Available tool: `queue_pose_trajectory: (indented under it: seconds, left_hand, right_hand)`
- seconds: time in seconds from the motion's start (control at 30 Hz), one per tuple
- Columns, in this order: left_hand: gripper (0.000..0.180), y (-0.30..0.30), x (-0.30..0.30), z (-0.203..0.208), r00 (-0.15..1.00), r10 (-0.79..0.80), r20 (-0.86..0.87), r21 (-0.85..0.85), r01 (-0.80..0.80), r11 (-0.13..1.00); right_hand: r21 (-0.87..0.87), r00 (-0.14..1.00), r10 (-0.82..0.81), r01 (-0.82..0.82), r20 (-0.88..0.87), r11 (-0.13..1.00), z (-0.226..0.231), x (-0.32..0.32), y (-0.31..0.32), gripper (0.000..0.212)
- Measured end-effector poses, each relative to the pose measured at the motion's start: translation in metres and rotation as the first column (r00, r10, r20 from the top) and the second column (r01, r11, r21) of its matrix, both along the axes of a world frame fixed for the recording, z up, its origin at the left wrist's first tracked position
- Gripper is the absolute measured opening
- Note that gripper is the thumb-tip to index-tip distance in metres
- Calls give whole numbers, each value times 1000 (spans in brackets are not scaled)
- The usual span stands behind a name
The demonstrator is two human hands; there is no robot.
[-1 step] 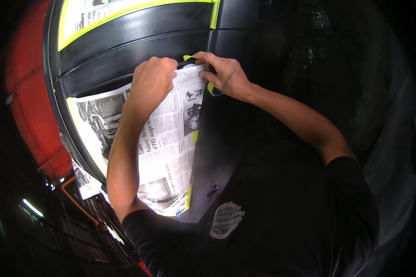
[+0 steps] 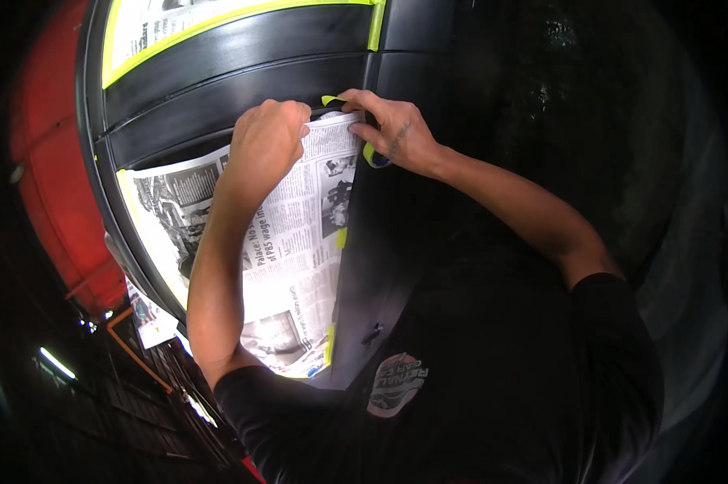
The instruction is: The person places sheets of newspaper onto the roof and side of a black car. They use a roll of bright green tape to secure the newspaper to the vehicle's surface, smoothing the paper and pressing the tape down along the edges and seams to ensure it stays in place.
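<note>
A newspaper sheet [image 2: 287, 234] covers an opening in a black car body panel. Yellow masking tape [image 2: 156, 242] runs along its left edge, and short tape pieces [image 2: 341, 237] sit on its right edge. My left hand [image 2: 269, 141] is closed in a fist at the sheet's upper edge, its fingertips hidden. To its right, my right hand [image 2: 400, 135] has curled fingers at the sheet's upper right corner. A yellow tape roll [image 2: 372, 156] shows partly beneath that hand, and a loose yellow tape end [image 2: 330, 101] sticks out by its index finger.
Black body panels [image 2: 243, 81] curve above the sheet. Another papered opening [image 2: 170, 28], edged in yellow tape, lies at the top left. A red surface [image 2: 57, 210] stands beyond the left edge. A printed paper [image 2: 150, 316] hangs at lower left.
</note>
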State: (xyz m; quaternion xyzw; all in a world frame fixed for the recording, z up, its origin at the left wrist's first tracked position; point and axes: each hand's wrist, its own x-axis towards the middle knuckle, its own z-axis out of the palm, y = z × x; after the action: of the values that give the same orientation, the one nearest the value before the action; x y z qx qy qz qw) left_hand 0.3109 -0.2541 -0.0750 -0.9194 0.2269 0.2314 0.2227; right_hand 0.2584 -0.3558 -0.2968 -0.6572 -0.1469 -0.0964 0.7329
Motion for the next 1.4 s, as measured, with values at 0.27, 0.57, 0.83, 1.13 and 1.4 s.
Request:
queue_pose_trajectory:
  seconds: [0.27,0.57,0.83,1.13,1.4]
  left_hand:
    - [10,-1,-4,-5,999,-45,27,14,45,999]
    - [11,24,-20,-51,900,-395,183,25,398,917]
    - [7,25,-15,-59,927,-296,231,-73,320,945]
    - [8,24,-15,-58,927,-297,230,-85,323,942]
    - [11,27,-22,-64,834,-473,284,13,490,871]
  right_hand:
    - [99,994,93,-88,-56,991,-7,9,3,42]
    - [106,991,94,-84,-92,991,-9,13,9,47]
    - [109,984,-11,31,-176,994,-17,-12,3,55]
    - [134,984,46,-23,-170,991,-12,0,7,52]
    - [-45,983,-54,46,-177,998,0,2,12,50]
